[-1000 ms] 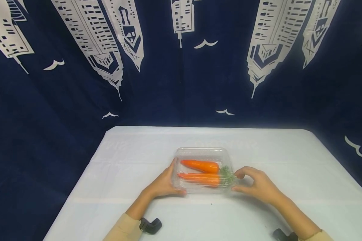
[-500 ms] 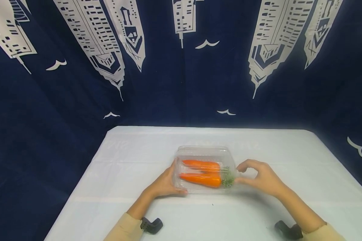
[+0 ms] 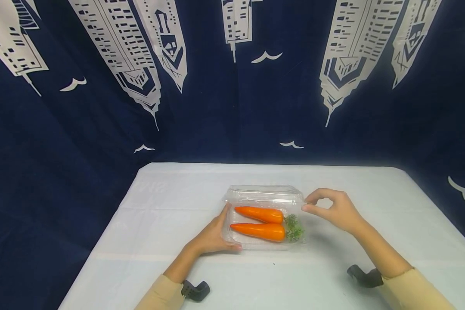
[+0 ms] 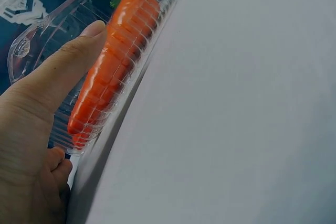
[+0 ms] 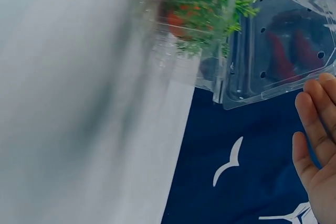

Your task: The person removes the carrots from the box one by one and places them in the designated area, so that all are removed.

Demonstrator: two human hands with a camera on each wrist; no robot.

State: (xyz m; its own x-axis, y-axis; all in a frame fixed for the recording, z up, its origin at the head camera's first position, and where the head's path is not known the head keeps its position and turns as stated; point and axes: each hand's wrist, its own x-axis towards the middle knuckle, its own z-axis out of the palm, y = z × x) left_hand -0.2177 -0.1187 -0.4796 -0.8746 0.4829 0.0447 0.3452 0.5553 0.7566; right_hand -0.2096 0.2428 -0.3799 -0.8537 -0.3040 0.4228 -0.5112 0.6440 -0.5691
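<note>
Rectangular clear-plastic box (image 3: 263,245), left hand (image 3: 216,234) gripping it, right hand (image 3: 336,209) pinching lid (image 3: 265,194); probably light, flexible; best held by rim (image 3: 263,248).

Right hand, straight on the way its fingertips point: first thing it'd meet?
The raised clear lid: the right hand appears to pinch its near side edge, so contact is immediate. Whether that line would clear the carrots is unclear; depth is hard to judge here.

navy cloth backdrop (image 3: 217,120), upside-down white buildings (image 3: 345,56), white bird shapes (image 3: 266,56), white-topped table (image 3: 139,241)
</note>
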